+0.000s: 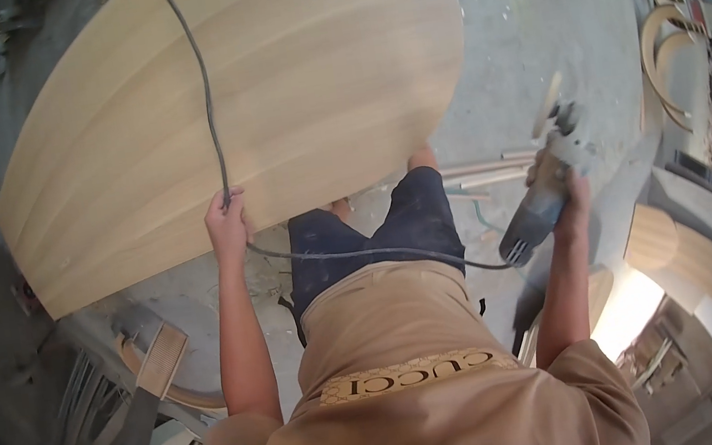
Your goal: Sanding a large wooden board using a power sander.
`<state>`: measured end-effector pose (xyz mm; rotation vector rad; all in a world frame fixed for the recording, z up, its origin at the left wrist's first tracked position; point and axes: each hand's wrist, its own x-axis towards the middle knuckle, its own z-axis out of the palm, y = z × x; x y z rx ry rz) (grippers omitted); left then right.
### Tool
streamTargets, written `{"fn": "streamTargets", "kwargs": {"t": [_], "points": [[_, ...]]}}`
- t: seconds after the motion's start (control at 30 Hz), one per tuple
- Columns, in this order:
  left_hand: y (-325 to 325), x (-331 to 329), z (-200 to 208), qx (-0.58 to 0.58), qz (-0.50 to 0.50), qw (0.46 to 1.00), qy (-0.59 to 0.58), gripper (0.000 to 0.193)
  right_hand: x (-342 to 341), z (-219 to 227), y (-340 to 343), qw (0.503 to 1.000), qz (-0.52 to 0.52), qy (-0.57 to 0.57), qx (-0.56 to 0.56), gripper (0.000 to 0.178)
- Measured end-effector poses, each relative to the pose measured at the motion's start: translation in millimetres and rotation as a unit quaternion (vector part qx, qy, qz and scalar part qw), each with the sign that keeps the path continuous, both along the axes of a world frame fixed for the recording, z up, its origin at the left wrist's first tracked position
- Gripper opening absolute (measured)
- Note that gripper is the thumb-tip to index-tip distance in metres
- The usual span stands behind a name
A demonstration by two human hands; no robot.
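Observation:
A grey power cord (205, 88) runs down across a large, curved wooden panel (324, 71). My left hand (228, 223) is closed around this cord at the panel's near edge. From there the cord sags across my lap to the rear of a blue-grey angle grinder (534, 212). My right hand (575, 194) grips the grinder's body out to the right, away from the panel. The tool's head points up and is smeared by motion, with a thin tan edge beside it that I cannot make out. My right fingers are partly hidden behind the body.
Wood strips (486, 171) lie on the concrete floor (547, 19) right of my legs. Curved wooden pieces (658, 53) stand along the far right, and a rounded wooden panel (703, 263) is at the near right. A wooden block (162, 357) sits at the lower left.

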<state>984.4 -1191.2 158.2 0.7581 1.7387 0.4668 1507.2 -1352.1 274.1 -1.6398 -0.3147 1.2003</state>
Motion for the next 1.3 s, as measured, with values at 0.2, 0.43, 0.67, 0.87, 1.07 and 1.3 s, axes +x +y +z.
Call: {"fn": "streamTargets", "kwargs": {"t": [0.2,0.43,0.67,0.87,1.07,1.3], "points": [[106,134,2,0.164,-0.253,0.953,-0.017,0.020,42,50,51,0.995,-0.034,0.006,-0.088,0.101],[134,257,38,0.378,-0.459,0.802,0.059,0.050,70,78,45,0.965,0.100,-0.176,-0.168,0.101],[1,294,-26,0.396,-0.492,0.755,0.179,0.062,67,-30,-65,0.914,0.294,-0.227,-0.162,0.100],[-51,262,-64,0.424,-0.496,0.735,0.185,0.063,37,-84,-103,0.913,0.316,-0.237,-0.106,0.096],[-67,225,-71,0.427,-0.499,0.729,0.191,0.065,45,-93,-114,0.904,0.316,-0.268,-0.111,0.096],[-65,217,-74,0.433,-0.500,0.725,0.192,0.066,102,-101,-96,0.944,0.213,-0.237,-0.091,0.096]]}}
